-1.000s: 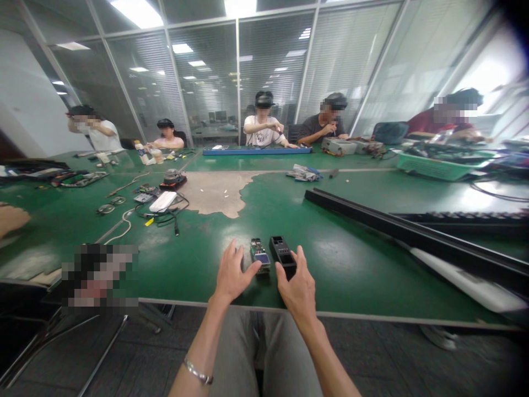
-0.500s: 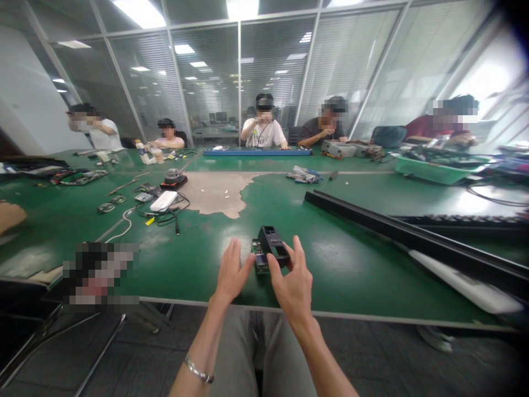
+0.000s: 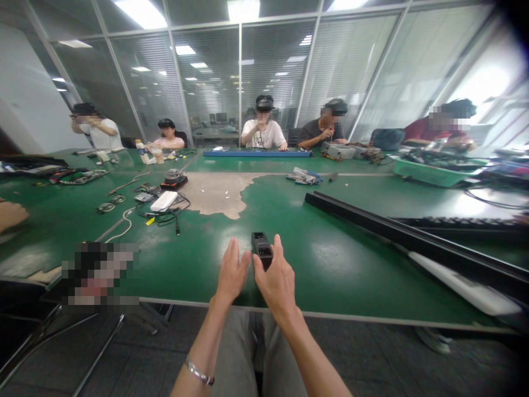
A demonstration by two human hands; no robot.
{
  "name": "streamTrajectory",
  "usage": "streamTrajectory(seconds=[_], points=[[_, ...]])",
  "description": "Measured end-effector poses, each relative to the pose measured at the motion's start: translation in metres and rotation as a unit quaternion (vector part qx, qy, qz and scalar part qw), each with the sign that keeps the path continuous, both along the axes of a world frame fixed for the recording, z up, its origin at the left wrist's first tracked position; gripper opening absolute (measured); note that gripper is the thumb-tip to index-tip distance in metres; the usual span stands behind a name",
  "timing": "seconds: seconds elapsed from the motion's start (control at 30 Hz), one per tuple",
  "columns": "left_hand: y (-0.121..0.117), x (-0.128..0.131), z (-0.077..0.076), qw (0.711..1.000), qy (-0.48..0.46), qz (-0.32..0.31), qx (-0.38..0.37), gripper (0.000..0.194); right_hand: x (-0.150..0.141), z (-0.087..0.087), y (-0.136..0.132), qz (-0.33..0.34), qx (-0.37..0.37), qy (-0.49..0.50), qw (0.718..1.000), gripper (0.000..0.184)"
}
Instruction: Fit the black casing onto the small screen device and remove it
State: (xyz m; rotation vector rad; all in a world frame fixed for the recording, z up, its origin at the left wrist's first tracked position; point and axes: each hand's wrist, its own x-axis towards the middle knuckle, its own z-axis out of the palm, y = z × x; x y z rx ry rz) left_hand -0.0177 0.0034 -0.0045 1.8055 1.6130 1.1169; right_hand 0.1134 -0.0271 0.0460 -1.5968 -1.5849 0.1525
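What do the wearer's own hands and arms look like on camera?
Both the left hand and right hand are ungloved, and no sleeves show on the forearms. A shiny silver bracelet circles the left wrist; the right has none in view.

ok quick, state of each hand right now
Left hand: open, holding nothing, beside the black casing.
Right hand: holding the black casing by its sides.

The right fingers (image 3: 278, 248) partly hide the black casing (image 3: 261, 244).
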Motion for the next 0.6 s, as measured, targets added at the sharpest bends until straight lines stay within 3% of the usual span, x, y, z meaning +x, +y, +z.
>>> streamTrajectory(seconds=[0.6], points=[[0.0, 0.0, 0.0, 0.999, 0.043, -0.005, 0.014, 0.074, 0.001, -0.041, -0.008, -0.018, 0.006, -0.042, 0.999, 0.073]])
